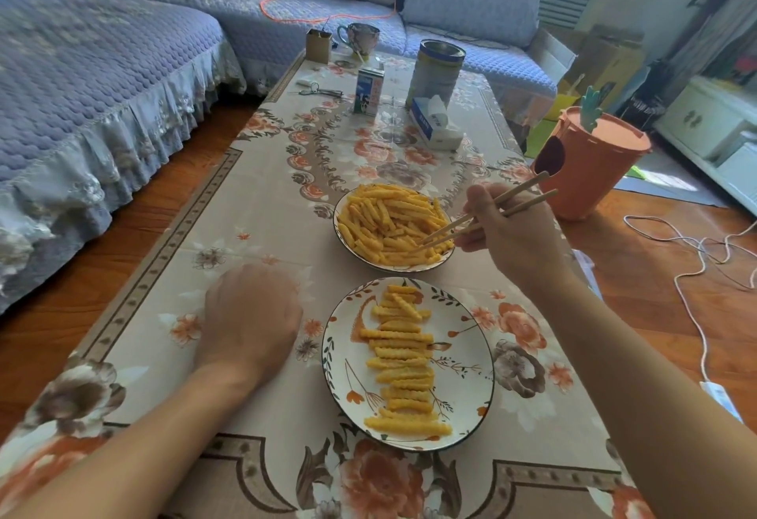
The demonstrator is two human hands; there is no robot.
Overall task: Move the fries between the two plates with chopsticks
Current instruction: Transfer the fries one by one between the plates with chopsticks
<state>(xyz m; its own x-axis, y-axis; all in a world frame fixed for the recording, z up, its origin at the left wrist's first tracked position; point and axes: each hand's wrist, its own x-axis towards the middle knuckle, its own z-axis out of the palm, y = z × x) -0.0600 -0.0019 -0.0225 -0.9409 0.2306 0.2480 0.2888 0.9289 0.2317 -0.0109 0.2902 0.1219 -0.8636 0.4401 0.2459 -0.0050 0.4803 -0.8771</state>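
While both forearms reach in from the near edge, entries run near to far.

Surface: low, long, covered by a floral cloth (254, 199) in beige and orange.
Near plate (471, 359): white, floral rim, just right of centre; crinkle-cut fries (403, 359) lie crosswise on it in a rough column from far rim to near rim.
Left hand (250, 322): rests knuckles-up on the cloth just left of the near plate, fingers curled under, holding nothing visible; apart from the plate rim.
Far plate (340, 232): just beyond the near plate, rims nearly touching; a heaped pile of fries (389, 223) fills it.
Right hand (512, 232): above the right rim of the far plate, fingers pinching a pair of chopsticks (487, 211).
Chopstick tips: down in the right side of the pile; whether a fry is caught between them, cannot tell. Butt ends point up and right.
Orange bin (590, 174): right of the surface, on the floor, lid with a green leaf handle.
Mid surface: tissue pack (434, 123), milk carton (368, 92), tall tin (436, 72).
Far end: patterned mug (360, 39), small brown box (318, 45).
Beyond and left: sofa (102, 68) with blue quilted cover.
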